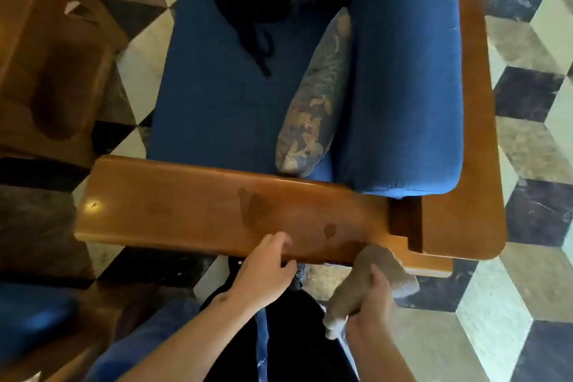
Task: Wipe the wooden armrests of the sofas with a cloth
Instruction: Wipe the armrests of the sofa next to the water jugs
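My left hand resting on the near edge of the wooden armrest at centre frame, fingers loosely curled over it, my right hand gripping a brown cloth against the armrest's lower-right edge, blue sofa above, patterned cushion beside its backrest.

Beneath you lies a tiled floor patterned in black, cream and mottled grey-brown diamonds that read like stacked cubes; it runs along the right side and shows again at the left. On your far left stands another piece of brown wooden furniture, partly cut off by the frame. At near left you can see a blurred blue cushion on more wood. Soft daylight falls on the polished surfaces, brightest on the pale tiles to your right.
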Demonstrator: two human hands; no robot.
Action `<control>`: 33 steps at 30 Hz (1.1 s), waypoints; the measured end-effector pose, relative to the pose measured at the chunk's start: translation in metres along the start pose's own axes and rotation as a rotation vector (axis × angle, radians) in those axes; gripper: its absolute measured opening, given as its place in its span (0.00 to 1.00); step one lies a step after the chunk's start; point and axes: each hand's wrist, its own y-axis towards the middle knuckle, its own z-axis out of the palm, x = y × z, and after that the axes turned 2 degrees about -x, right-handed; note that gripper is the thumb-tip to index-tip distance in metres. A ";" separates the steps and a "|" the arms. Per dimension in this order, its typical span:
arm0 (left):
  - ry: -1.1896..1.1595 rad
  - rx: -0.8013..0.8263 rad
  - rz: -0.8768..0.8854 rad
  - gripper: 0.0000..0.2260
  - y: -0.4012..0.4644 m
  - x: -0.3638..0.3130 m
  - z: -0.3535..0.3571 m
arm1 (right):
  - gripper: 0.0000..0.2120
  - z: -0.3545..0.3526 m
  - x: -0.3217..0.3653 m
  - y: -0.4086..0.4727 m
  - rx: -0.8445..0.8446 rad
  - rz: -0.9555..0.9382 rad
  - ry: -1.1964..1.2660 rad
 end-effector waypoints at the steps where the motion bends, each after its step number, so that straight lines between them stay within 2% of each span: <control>1: 0.042 -0.014 0.040 0.14 0.004 0.003 0.003 | 0.16 0.012 -0.003 0.005 0.001 -0.112 -0.106; 3: 0.183 -0.061 0.141 0.21 0.018 0.009 0.010 | 0.12 0.042 -0.005 0.023 -0.018 -0.185 -0.144; 5: 0.350 -0.145 0.245 0.27 0.038 0.011 0.013 | 0.14 0.062 -0.008 0.039 -0.093 -0.264 -0.171; 9: 0.545 -0.234 0.318 0.39 0.071 0.000 0.005 | 0.32 0.088 -0.016 0.063 -0.067 -0.515 -0.311; 11: 0.595 -0.232 0.358 0.42 0.092 -0.004 -0.001 | 0.37 0.105 -0.025 0.075 -0.115 -0.726 -0.447; 13: 0.623 -0.217 0.405 0.41 0.109 -0.003 -0.007 | 0.37 0.119 -0.034 0.084 -0.190 -0.885 -0.674; 16: 0.697 -0.162 0.401 0.41 0.121 0.003 -0.020 | 0.38 0.128 -0.047 0.094 -0.279 -1.036 -0.909; 20: 0.777 -0.068 0.328 0.47 0.127 0.006 -0.026 | 0.39 0.121 -0.051 0.102 -0.237 -1.187 -1.059; 24: 0.847 -0.064 0.326 0.54 0.125 0.008 -0.019 | 0.40 0.109 -0.048 0.104 -0.140 -1.324 -1.234; 26: 0.858 -0.065 0.330 0.58 0.124 0.011 -0.018 | 0.41 0.102 -0.042 0.108 -0.037 -1.451 -1.324; 30: 0.884 -0.022 0.367 0.63 0.126 0.017 -0.024 | 0.48 0.068 -0.026 0.135 0.416 -1.816 -1.569; 33: 0.943 0.035 0.364 0.68 0.125 0.017 -0.024 | 0.48 0.044 -0.012 0.154 0.599 -1.966 -1.649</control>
